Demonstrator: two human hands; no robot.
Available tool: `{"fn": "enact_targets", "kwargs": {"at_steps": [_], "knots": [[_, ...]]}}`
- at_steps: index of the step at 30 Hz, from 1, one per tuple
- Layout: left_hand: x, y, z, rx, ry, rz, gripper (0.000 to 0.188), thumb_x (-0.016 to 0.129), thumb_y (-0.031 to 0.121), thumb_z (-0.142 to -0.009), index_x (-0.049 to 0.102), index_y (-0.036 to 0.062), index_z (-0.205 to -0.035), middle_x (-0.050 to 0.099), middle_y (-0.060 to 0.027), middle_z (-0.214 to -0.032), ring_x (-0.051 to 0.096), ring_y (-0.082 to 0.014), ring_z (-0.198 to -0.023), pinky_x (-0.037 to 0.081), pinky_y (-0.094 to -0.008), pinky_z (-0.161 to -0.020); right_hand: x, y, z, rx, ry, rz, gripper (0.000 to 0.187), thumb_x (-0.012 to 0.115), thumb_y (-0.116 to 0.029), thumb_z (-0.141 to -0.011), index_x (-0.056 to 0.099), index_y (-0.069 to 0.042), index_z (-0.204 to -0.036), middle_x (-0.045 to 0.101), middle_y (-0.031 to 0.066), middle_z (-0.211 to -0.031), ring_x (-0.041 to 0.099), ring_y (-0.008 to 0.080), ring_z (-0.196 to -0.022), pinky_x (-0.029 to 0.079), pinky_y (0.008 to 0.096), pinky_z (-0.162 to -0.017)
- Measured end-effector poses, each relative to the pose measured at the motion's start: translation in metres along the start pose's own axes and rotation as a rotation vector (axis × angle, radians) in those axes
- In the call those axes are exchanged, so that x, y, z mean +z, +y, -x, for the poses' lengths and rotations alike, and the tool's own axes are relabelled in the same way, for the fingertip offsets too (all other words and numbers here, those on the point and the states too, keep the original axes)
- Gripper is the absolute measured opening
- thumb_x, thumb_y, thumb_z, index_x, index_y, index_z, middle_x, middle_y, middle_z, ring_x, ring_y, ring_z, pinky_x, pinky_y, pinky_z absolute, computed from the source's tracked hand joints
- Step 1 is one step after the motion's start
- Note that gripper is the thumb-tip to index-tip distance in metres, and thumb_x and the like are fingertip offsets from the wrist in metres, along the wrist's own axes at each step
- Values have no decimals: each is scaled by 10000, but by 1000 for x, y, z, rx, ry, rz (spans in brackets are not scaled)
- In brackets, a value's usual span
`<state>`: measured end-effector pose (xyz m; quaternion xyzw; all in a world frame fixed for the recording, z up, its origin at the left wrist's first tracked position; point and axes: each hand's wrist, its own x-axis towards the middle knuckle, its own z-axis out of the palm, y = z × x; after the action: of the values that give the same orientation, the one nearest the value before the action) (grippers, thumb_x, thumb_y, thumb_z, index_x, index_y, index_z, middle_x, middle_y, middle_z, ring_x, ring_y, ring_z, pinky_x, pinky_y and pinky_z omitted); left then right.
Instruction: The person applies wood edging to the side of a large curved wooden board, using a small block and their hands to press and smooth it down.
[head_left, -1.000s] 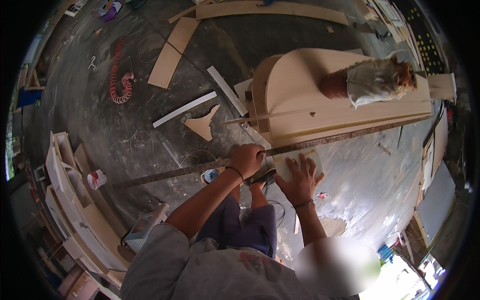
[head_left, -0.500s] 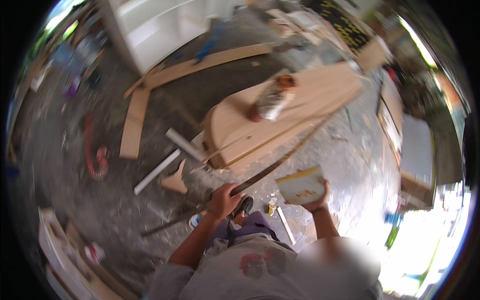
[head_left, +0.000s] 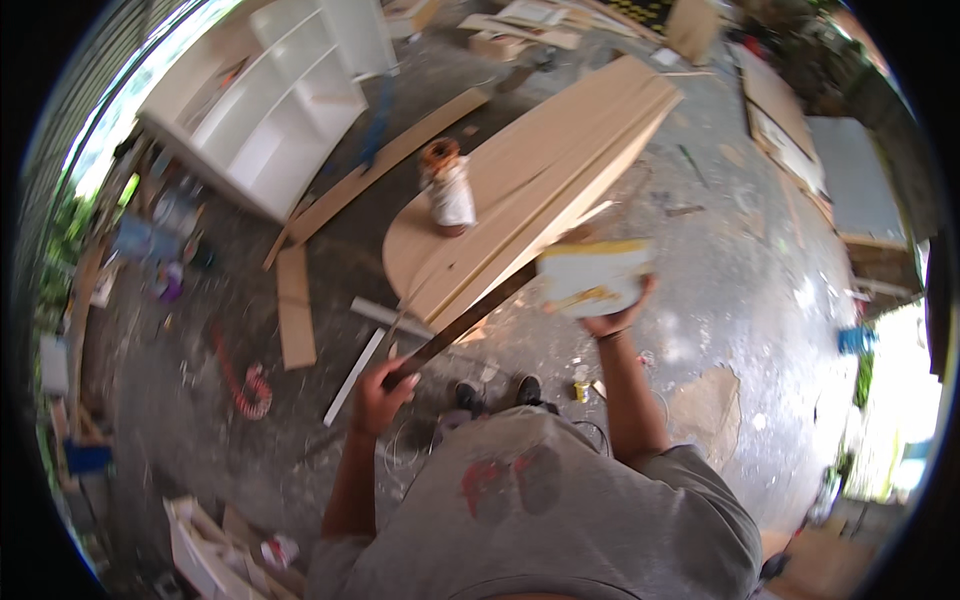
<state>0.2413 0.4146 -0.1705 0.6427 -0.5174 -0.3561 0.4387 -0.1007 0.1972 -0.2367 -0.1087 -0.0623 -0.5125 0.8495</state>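
Plainly, in the head view, the left hand [head_left: 374, 402] has its fingers curled narrowly around the end of a dark strip [head_left: 465, 325], which slants along the near side of the long rounded board [head_left: 545, 160]. Nearer than that board, the right hand [head_left: 614, 322] holds a white slab [head_left: 592, 280], its fingers partly hidden behind it.

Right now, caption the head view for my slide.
Left hand holds a dark strip; right hand holds a white, yellow-edged board.
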Motion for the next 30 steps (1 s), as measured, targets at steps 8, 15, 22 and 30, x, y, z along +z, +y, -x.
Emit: {"fn": "enact_targets", "kwargs": {"at_steps": [8,15,22,30], "knots": [[19,-21,-37,94,-110,-192,296,711,126,-828,656,-26,-1075,694,-126,-914,661,-194,-817,517,-332,-752,90,-111,-1,-198,-304,112,985,543,-785,-739,325,-186,-1490,280,178,-1538,324,437,-1358,311,741,-987],[39,-110,-11,-82,-191,-272,414,670,210,-864,606,-70,-1163,666,-198,-1055,631,-317,-983,478,-399,-881,138,-149,33,-263,-185,387,872,531,-731,-741,420,-220,-1439,374,164,-1493,367,518,-1306,318,814,-882],[49,-293,-104,140,-579,-200,387,715,232,-834,637,-62,-1073,665,-199,-935,654,-297,-830,520,-379,-730,194,-143,119,-509,-215,616,854,553,-695,-765,446,-159,-1422,423,181,-1454,433,518,-1253,365,789,-859],[104,-199,-94,233,-803,-271,342,682,208,-866,625,-54,-1077,643,-205,-909,629,-337,-813,501,-402,-717,274,-113,212,-739,-270,814,798,504,-690,-808,428,-209,-1440,417,151,-1471,424,493,-1276,336,793,-884]]}}
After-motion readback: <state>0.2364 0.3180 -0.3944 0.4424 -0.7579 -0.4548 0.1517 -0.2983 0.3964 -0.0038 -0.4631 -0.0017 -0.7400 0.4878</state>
